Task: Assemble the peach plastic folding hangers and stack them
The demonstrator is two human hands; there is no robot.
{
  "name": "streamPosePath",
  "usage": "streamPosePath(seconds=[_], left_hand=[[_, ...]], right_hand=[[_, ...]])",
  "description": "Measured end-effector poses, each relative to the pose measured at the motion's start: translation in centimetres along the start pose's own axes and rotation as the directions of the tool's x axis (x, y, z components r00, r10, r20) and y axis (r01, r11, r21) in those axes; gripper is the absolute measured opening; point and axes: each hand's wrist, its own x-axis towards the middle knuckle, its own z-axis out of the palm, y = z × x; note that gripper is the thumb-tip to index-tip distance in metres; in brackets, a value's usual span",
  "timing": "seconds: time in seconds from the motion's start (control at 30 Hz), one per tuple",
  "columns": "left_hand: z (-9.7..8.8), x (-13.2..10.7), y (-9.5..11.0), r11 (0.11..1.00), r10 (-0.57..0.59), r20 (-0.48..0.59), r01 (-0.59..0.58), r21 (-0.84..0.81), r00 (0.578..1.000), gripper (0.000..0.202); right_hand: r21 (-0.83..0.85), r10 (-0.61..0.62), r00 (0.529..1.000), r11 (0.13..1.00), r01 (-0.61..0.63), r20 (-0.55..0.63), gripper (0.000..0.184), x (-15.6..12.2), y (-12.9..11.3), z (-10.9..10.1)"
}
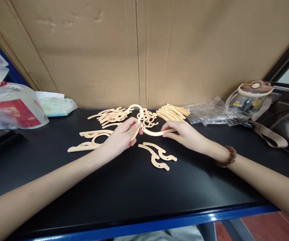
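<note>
My left hand (127, 132) pinches a cream plastic hanger hook (137, 107) near its base, with the curve pointing up. Between the fingers and thumb of my right hand (178, 132) is a curved hanger arm (155, 133), whose near end meets the hook's base; whether the two are joined I cannot tell. In front of my hands lie two loose wavy hanger arms (156, 159). Left of my left hand are folded hanger pieces (84, 146), partly hidden by that hand.
Behind my hands are piles of wavy arms (114, 115), small hooks (148, 117) and curved arms (174, 112). Clear plastic wrap (209, 112) and a bottle (249, 100) stand right on the black table (124, 197). Wipes (56, 104) and a bagged container (18, 105) are left; cardboard (89, 53) rises behind.
</note>
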Motion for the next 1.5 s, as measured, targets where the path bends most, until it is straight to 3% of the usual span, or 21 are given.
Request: streamPosePath(seconds=[0.13, 0.4, 0.73, 0.9, 1.2, 1.5], left_hand=[[-0.6, 0.1, 0.3, 0.997, -0.027, 0.008, 0.026, 0.077, 1.000, 0.029], [-1.2, 0.0, 0.9, 0.992, -0.106, 0.081, 0.111, -0.061, 0.991, 0.035], [-0.8, 0.0, 0.5, 0.984, -0.079, 0.096, 0.093, -0.154, 0.992, 0.025], [-0.9, 0.1, -0.1, 0.968, -0.063, 0.230, 0.116, -0.225, 0.971, 0.025], [-1.2, 0.0, 0.2, 0.967, -0.087, 0.228, 0.137, -0.214, 0.970, 0.037], [-1.2, 0.2, -0.4, 0.967, -0.097, 0.304, 0.161, -0.195, 0.948, 0.031]], right_hand=[[0.104, -0.016, 1.000, 0.994, 0.018, -0.022, 0.014, 0.4, 1.1, -0.5], [0.222, 0.059, 0.998, 0.973, -0.055, -0.013, 0.020, 0.8, 2.1, -1.5], [0.355, 0.118, 0.993, 0.927, -0.121, 0.031, 0.024, 0.9, 2.2, -1.6], [0.415, 0.124, 0.990, 0.899, -0.140, 0.065, 0.024, 0.8, 1.6, -1.5], [0.408, 0.139, 0.987, 0.899, -0.158, 0.076, 0.026, 0.8, 2.1, -1.5], [0.383, 0.072, 0.994, 0.918, -0.100, 0.086, 0.027, 0.7, 2.4, -1.7]])
